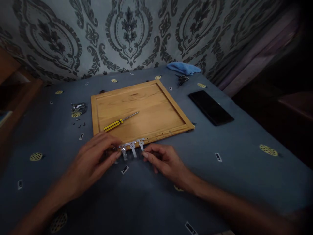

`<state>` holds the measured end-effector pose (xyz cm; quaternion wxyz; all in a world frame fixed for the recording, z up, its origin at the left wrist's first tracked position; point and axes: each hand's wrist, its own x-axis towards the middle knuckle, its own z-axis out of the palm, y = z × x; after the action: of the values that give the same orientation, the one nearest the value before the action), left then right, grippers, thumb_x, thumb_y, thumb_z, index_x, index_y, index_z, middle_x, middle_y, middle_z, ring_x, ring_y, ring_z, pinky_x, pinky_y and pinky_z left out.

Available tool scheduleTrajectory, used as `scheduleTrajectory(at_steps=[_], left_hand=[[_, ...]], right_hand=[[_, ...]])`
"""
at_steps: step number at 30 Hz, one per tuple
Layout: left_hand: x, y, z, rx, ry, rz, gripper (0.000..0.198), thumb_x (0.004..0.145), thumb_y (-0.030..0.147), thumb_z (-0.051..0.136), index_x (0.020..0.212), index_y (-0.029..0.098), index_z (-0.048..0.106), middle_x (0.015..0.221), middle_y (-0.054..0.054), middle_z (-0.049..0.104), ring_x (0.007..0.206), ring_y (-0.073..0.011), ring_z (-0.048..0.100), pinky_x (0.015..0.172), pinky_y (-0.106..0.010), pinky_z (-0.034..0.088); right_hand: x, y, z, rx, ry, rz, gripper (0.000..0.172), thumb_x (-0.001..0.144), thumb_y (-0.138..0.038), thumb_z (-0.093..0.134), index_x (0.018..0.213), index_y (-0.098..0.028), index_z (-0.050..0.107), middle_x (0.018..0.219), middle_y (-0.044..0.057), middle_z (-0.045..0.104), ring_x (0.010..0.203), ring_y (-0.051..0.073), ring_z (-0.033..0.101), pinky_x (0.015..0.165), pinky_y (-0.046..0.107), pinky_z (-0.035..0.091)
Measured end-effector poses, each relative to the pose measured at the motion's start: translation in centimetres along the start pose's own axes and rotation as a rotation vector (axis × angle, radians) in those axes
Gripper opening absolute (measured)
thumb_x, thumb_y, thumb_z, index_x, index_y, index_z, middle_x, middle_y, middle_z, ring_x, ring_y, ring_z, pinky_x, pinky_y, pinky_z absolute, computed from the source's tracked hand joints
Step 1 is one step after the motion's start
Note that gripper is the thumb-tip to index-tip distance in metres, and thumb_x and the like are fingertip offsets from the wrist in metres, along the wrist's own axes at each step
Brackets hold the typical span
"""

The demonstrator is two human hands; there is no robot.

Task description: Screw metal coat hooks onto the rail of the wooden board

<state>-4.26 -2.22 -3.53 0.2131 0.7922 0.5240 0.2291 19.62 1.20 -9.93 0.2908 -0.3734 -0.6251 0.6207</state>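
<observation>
A framed wooden panel (pixel 132 102) lies on the patterned blue cloth, a yellow-handled screwdriver (pixel 113 125) resting on it. Along its near edge sit several small metal brackets (pixel 132 148) side by side, their arms pointing toward me; small holes show in the edge to their right. My right hand (pixel 165 160) pinches the arm tip of the rightmost bracket (pixel 141 143) between thumb and finger. My left hand (pixel 97 160) is curled at the left end of the row, thumb and fingers around a bracket that they partly hide.
Left of the panel are a small bag of hardware (pixel 78 108) and loose screws (pixel 79 125). At the right lies a black phone (pixel 210 107). Behind it are dark scissors (pixel 182 79) and a blue cloth (pixel 184 68). A patterned wall (pixel 97 32) borders the far side.
</observation>
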Motion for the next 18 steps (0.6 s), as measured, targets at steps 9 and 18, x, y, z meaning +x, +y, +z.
scheduleTrajectory(at_steps=[9,18], left_hand=[[2.1,1.5,2.3,0.176,-0.076,0.045,0.029,0.091,0.035,0.064,0.116,0.023,0.057,0.114,-0.005,0.063,0.108,-0.0251,0.057,0.091,-0.041,0.046],[3.1,2.4,4.1,0.261,-0.150,-0.032,0.026,0.090,0.037,0.065,0.110,0.021,0.061,0.114,-0.007,0.063,0.109,-0.0280,0.055,0.096,-0.047,0.044]], right_hand=[[0.0,0.1,-0.5,-0.059,-0.052,-0.028,0.024,0.095,-0.036,0.054,0.079,-0.018,0.057,0.065,-0.004,0.051,0.049,0.008,0.049,0.047,0.020,0.039],[0.0,-0.6,-1.0,-0.044,-0.098,-0.006,0.023,0.095,-0.034,0.052,0.081,-0.018,0.058,0.064,-0.004,0.053,0.050,0.009,0.049,0.050,0.022,0.039]])
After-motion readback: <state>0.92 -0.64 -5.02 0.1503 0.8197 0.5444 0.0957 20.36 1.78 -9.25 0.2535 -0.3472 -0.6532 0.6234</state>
